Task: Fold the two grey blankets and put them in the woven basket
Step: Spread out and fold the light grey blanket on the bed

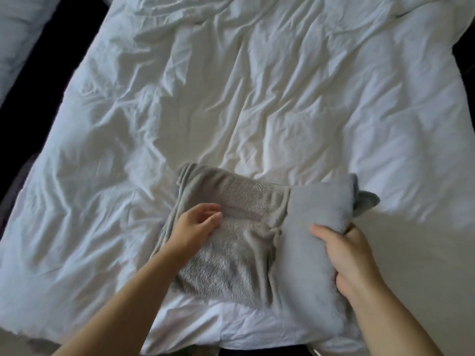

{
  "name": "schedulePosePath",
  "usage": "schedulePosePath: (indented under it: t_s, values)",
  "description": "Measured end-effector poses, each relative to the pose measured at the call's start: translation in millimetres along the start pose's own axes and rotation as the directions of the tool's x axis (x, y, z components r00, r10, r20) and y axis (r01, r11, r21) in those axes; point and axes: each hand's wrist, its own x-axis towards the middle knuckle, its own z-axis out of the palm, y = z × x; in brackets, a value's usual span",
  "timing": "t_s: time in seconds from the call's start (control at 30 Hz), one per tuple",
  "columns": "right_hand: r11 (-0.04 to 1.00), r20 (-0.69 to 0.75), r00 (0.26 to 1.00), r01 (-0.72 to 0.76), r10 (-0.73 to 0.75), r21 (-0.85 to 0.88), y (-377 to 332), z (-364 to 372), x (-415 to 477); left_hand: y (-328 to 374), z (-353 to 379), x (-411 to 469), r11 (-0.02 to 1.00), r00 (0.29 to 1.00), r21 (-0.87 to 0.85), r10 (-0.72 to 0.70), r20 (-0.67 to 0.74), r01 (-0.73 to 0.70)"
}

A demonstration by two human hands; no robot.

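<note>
Two blankets, both lying folded side by side at the near edge of the bed. The fuzzy grey blanket is sitting on the left as a rough square with its pile side up and its left edge a bit bunched. The smooth grey blanket is lying right of it, and the two are touching along the middle, with the smooth one seeming to overlap the fuzzy one's edge slightly. One corner of the smooth one is poking out loose at its far right.

My left hand is resting on top of the fuzzy blanket, fingers relaxed and slightly spread, gripping nothing. My right hand is clamping the near right edge of the smooth blanket, thumb on top and fingers wrapping round the fold.

Both are lying on the white duvet, which is rumpled and covering most of the view.

Progress, judging from this view: the folding is looking basically done for both, though neither bundle is very tidy. The woven basket is not showing anywhere in frame, so neither blanket is in it and the whole putting-away half is remaining. I'm reading the right hand's grip as the start of lifting the smooth blanket, or of stacking it on the fuzzy one to carry both. I cannot tell which.
</note>
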Motion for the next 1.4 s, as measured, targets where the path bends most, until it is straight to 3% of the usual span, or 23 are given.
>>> schedulePosePath:
  t_s: [0.07, 0.13, 0.2, 0.27, 0.33, 0.4, 0.47, 0.57, 0.63, 0.67, 0.73, 0.77, 0.8, 0.87, 0.93, 1.03, 1.1, 1.23, 1.4]
  values:
    - [0.993, 0.125, 0.988, 0.103, -0.095, -0.054, -15.3, 51.9, -29.5, 0.1, -4.0, -8.9, 0.926, 0.978, -0.322, -0.168, 0.122, 0.199]
    - [0.98, 0.408, 0.911, 0.138, -0.069, -0.14, -19.9, 102.9, -54.4, -6.8, -17.5, -14.0, 0.807, 0.958, -0.517, -0.244, 0.148, 0.285]
    - [0.949, 0.621, 0.782, 0.158, 0.049, -0.274, -14.3, 139.3, -68.4, -18.3, -36.4, -20.5, 0.752, 0.96, -0.607, -0.27, 0.07, 0.256]
    - [0.859, 0.674, 0.734, 0.286, 0.089, -0.425, -3.6, 156.3, -67.0, -31.0, -54.1, -28.7, 0.766, 0.945, -0.58, -0.327, 0.022, 0.278]
    - [0.731, 0.666, 0.739, 0.399, 0.102, -0.553, 8.8, 161.3, -58.4, -39.4, -65.0, -36.4, 0.843, 0.935, -0.434, -0.355, -0.008, 0.316]
    - [0.625, 0.681, 0.721, 0.474, 0.13, -0.621, 21.3, 161.5, -50.9, -41.8, -68.4, -42.4, 0.95, 0.948, -0.09, -0.307, -0.083, 0.299]
    - [0.561, 0.729, 0.671, 0.554, 0.137, -0.615, 31.7, 162.4, -45.3, -39.5, -62.4, -51.0, 0.938, 0.966, 0.234, -0.239, -0.101, 0.257]
    - [0.612, 0.764, 0.639, 0.571, 0.088, -0.548, 29.6, 165.9, -32.5, -41.6, -44.4, -55.0, 0.829, 0.983, 0.529, -0.177, -0.057, 0.18]
    - [0.65, 0.728, 0.679, 0.597, -0.096, -0.471, 14.8, 165.1, -16.9, -46.0, -32.4, -51.4, 0.764, 0.979, 0.617, -0.193, -0.063, 0.191]
    - [0.617, 0.658, 0.709, 0.642, -0.252, -0.456, 3.6, 164.3, -6.9, -45.5, -27.9, -50.2, 0.744, 0.98, 0.641, -0.187, -0.073, 0.19]
    - [0.465, 0.486, 0.687, 0.725, -0.54, -0.508, -22.3, 162.5, 18.5, -44.2, -25.2, -46.7, 0.759, 0.989, 0.635, -0.118, -0.084, 0.144]
    - [0.413, 0.448, 0.671, 0.728, -0.591, -0.546, -34.5, 162.7, 31.7, -43.4, -26.5, -46.0, 0.805, 0.995, 0.586, -0.065, -0.072, 0.094]
    - [0.399, 0.468, 0.686, 0.716, -0.558, -0.573, -45.6, 163.6, 44.0, -44.2, -29.9, -45.8, 0.873, 0.999, 0.487, -0.019, -0.044, 0.038]
    - [0.435, 0.58, 0.748, 0.661, -0.321, -0.611, -58.5, 169.4, 67.2, -51.5, -40.0, -46.3, 0.987, 0.999, 0.157, -0.017, -0.034, 0.022]
    - [0.408, 0.659, 0.744, 0.639, -0.111, -0.652, -61.0, 179.2, 82.5, -67.8, -51.4, -49.7, 0.989, 0.973, -0.093, -0.132, -0.192, 0.116]
    - [0.4, 0.702, 0.712, 0.642, 0.004, -0.654, -60.0, 199.3, 95.9, -98.1, -59.0, -60.0, 0.936, 0.812, -0.158, -0.35, -0.467, 0.314]
    - [0.465, 0.715, 0.691, 0.602, 0.103, -0.649, -56.4, 211.2, 102.7, -107.9, -53.7, -64.6, 0.895, 0.768, -0.236, -0.446, -0.46, 0.378]
    - [0.595, 0.684, 0.666, 0.431, 0.297, -0.678, -50.7, 211.1, 103.3, -104.1, -36.2, -64.1, 0.807, 0.822, -0.514, -0.486, -0.297, 0.292]
    - [0.684, 0.598, 0.663, 0.174, 0.451, -0.708, -60.7, 142.4, 72.6, -71.4, -52.4, -52.4, 0.874, 0.876, -0.473, -0.31, -0.37, 0.11]
